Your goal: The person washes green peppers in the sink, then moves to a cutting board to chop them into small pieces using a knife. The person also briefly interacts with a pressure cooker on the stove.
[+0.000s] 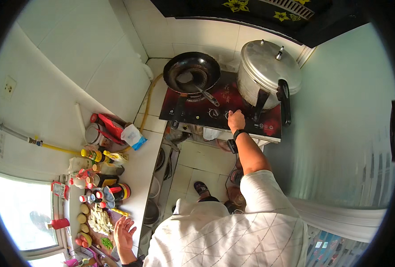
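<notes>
My right hand [236, 120] is closed around a knob at the front of the black and red gas stove [197, 108]. Beside it, a second stove knob [214, 113] shows. A black wok [191, 72] with a metal spatula [208, 95] in it sits on the left burner. On the right burner stands a large lidded pressure cooker [269, 75]. My left hand [124, 233] hovers palm up with fingers apart at the counter, holding nothing. Near it are cut white pieces [100, 219] and chopped green pieces [107, 243] on a cutting board, and a yellow-handled tool [120, 212].
Sauce bottles [119, 192], packets and jars crowd the left counter [154, 140] by the wall. Whole peeled-looking round items [81, 218] line the board's edge. A yellow gas hose [147, 103] runs behind the counter. A range hood [251, 15] overhangs the stove.
</notes>
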Motion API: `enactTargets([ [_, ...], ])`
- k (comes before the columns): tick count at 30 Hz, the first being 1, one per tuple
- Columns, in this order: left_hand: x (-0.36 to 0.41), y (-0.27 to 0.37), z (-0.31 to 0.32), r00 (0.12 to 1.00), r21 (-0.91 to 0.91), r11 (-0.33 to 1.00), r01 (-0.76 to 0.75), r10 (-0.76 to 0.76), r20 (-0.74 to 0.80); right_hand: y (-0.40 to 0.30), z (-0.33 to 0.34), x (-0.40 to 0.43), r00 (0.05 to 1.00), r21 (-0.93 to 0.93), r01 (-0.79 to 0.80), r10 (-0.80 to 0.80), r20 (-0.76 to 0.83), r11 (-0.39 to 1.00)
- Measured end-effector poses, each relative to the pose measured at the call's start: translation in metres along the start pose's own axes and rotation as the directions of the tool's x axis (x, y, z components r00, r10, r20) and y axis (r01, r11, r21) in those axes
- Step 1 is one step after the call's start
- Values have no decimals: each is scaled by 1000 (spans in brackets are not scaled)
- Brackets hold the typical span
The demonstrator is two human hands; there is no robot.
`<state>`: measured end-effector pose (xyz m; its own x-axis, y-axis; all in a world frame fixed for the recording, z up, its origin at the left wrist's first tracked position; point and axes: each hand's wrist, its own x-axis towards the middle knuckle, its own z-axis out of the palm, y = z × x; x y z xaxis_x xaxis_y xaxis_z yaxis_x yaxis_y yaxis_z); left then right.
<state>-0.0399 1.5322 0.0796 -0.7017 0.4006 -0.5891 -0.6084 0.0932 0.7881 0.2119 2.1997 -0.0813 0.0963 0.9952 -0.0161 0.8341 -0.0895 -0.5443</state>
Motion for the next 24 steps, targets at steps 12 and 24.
enactTargets([
  [12,38,-26,40,995,-95,994,-54,61,81,20,0,14,927,-182,366,-339,161,913],
  [24,61,-23,47,988,-35,996,-82,86,130,25,-17,11,919,-133,367,-337,202,921],
])
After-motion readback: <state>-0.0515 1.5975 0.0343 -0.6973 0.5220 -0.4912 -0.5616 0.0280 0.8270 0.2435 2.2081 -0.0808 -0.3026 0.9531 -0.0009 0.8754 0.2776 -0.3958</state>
